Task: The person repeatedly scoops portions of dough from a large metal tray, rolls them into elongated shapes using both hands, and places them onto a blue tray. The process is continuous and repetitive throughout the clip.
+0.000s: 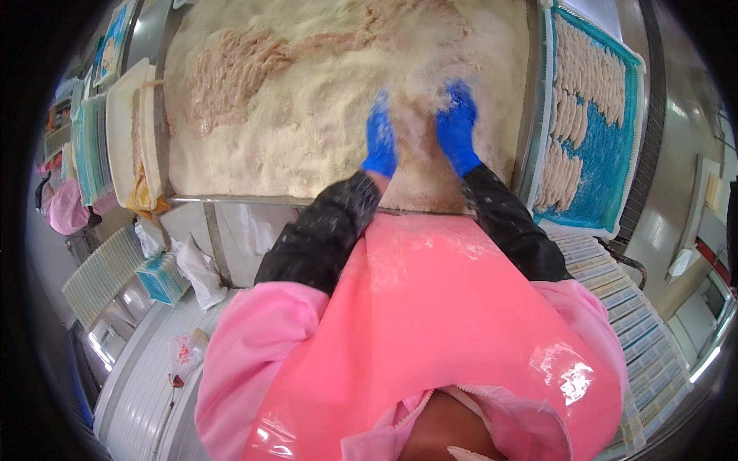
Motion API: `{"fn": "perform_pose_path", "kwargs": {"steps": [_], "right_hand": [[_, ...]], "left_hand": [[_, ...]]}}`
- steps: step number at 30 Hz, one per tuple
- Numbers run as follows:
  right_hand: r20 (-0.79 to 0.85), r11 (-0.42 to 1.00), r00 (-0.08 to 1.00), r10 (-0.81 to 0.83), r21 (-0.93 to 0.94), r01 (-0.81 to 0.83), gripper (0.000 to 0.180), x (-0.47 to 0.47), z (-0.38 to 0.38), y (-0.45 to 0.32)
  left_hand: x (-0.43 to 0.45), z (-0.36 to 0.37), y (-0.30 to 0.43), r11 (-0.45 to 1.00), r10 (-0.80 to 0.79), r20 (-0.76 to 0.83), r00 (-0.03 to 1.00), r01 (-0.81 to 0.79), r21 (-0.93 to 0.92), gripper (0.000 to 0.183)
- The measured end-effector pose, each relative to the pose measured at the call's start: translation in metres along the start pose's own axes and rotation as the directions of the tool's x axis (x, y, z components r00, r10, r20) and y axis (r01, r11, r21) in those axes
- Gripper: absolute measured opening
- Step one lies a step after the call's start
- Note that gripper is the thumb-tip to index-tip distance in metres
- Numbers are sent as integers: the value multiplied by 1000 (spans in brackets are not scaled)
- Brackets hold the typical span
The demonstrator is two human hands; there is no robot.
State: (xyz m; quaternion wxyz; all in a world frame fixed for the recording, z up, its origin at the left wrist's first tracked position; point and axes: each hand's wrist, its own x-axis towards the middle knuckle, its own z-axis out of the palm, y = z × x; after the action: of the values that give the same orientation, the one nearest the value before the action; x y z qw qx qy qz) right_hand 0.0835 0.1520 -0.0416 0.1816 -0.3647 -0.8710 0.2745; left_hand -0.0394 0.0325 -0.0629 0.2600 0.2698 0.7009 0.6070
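Observation:
My left hand (380,138), in a blue glove dusted with crumbs, is over a broad bed of pale breading (277,150) in a metal-edged tray. Beside it, my right hand (456,129) wears a blue glove too, its fingertips blurred and partly covered by breading. Between my hands the coating is smeared, and I cannot tell whether either one grips anything. Farther left on the bed, raw pinkish meat strips (233,80) lie close together. A thinner band of meat (328,43) runs from them toward the far right, partly under crumbs.
At the right, a blue-lined plastic tray (605,178) holds rows of coated strips (588,69); stacked trays (622,322) stand below. A white tub (130,109) adjoins the left end. White bags (199,274) hang at lower left. Another person in pink (68,207) is at far left.

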Motion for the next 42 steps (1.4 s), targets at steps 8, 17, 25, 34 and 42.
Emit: {"fn": "perform_pose_path", "kwargs": {"steps": [8, 17, 25, 34, 42], "right_hand": [[211, 995, 977, -29, 103, 7, 62, -38, -1, -68], [92, 999, 996, -21, -27, 23, 48, -41, -7, -48], [316, 650, 904, 290, 628, -428, 33, -54, -53, -11], [302, 397, 732, 610, 683, -613, 23, -2, -292, 77], [-213, 826, 944, 253, -461, -325, 39, 145, -387, 308]], "left_hand": [[-29, 27, 40, 22, -443, 522, 729, 591, -807, 39], [-25, 36, 102, 517, -431, 577, 693, 715, -471, 33], [-38, 24, 127, 978, -160, 601, 783, 43, 204, 36], [-31, 19, 49, 490, -652, 402, 642, 762, -423, 39], [-21, 13, 19, 397, -733, 367, 573, 798, -452, 57]]}}
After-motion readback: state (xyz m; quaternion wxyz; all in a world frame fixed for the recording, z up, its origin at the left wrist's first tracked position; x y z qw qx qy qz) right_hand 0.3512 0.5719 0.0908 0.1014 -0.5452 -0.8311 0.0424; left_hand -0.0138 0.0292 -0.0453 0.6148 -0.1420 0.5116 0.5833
